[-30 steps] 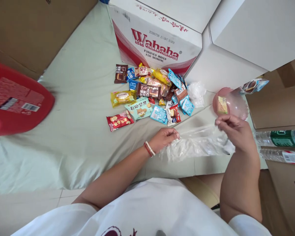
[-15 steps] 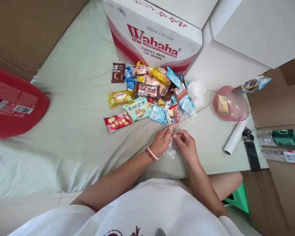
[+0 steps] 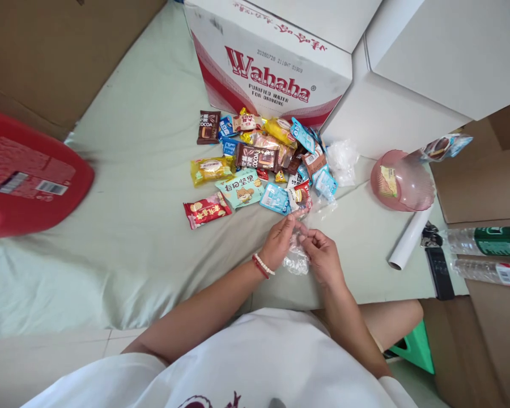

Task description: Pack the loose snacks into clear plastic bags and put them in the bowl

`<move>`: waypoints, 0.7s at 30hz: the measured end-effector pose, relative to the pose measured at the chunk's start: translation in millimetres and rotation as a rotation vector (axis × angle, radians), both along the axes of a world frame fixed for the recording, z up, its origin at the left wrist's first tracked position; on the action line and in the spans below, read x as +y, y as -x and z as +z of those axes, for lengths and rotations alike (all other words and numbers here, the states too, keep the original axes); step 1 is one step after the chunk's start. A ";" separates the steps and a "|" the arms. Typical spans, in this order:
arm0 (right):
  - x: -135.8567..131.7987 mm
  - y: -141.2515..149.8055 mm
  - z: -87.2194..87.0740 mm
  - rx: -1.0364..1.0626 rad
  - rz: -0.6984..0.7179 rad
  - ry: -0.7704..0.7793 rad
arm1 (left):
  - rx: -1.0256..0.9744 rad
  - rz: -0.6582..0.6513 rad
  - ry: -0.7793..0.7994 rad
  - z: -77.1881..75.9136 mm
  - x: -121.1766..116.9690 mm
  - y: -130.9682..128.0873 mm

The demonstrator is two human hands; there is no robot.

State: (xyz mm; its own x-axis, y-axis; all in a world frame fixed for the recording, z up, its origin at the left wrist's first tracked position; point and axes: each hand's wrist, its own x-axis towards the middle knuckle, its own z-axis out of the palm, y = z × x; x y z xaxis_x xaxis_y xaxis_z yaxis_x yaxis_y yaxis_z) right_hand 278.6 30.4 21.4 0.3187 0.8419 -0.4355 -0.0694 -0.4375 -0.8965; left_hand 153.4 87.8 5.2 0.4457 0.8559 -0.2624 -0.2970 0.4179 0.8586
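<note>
My left hand (image 3: 279, 241) and my right hand (image 3: 322, 256) meet just in front of me, both pinching a thin clear plastic bag (image 3: 296, 258) that hangs crumpled between them. The left wrist wears a red and white bead bracelet. Right beyond my fingers lies a heap of snack packets (image 3: 259, 161) on the pale green sheet (image 3: 144, 170). A red packet (image 3: 206, 209) is the nearest on the left of the heap.
A Wahaha water carton (image 3: 276, 73) stands behind the snacks. A pink plastic bowl (image 3: 403, 181), a white roll (image 3: 408, 238), a black remote (image 3: 438, 272) and water bottles (image 3: 484, 241) lie to the right. A red tub (image 3: 21, 175) sits at the left. Cardboard boxes surround the area.
One second ago my hands were spread wide, stretching the clear plastic out to the right. They have come together and the plastic is now bunched between them.
</note>
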 end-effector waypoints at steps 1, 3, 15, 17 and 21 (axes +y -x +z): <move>-0.1 0.9 -0.7 0.014 -0.023 -0.017 | 0.002 0.015 0.000 -1.1 0.5 -0.4; -2.9 -4.1 0.4 0.029 -0.063 -0.029 | 0.013 0.058 0.002 -3.4 1.7 -1.4; -50.2 -48.5 8.6 0.025 -0.237 -0.059 | 0.198 0.051 -0.092 -3.2 0.9 -2.1; -55.7 -52.0 10.2 0.070 -0.269 -0.055 | 0.245 0.098 -0.087 -2.3 0.2 -1.9; -65.1 -61.2 16.4 0.122 -0.288 -0.002 | 0.357 0.231 -0.091 4.6 -5.2 8.2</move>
State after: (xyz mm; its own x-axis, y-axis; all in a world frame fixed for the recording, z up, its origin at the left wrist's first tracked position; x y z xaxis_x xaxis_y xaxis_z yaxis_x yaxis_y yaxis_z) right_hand 339.8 -34.7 37.8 0.4898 0.7255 -0.4835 -0.2971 -0.3824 -0.8749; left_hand 145.3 82.6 9.8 0.1347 0.9492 -0.2842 -0.0511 0.2931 0.9547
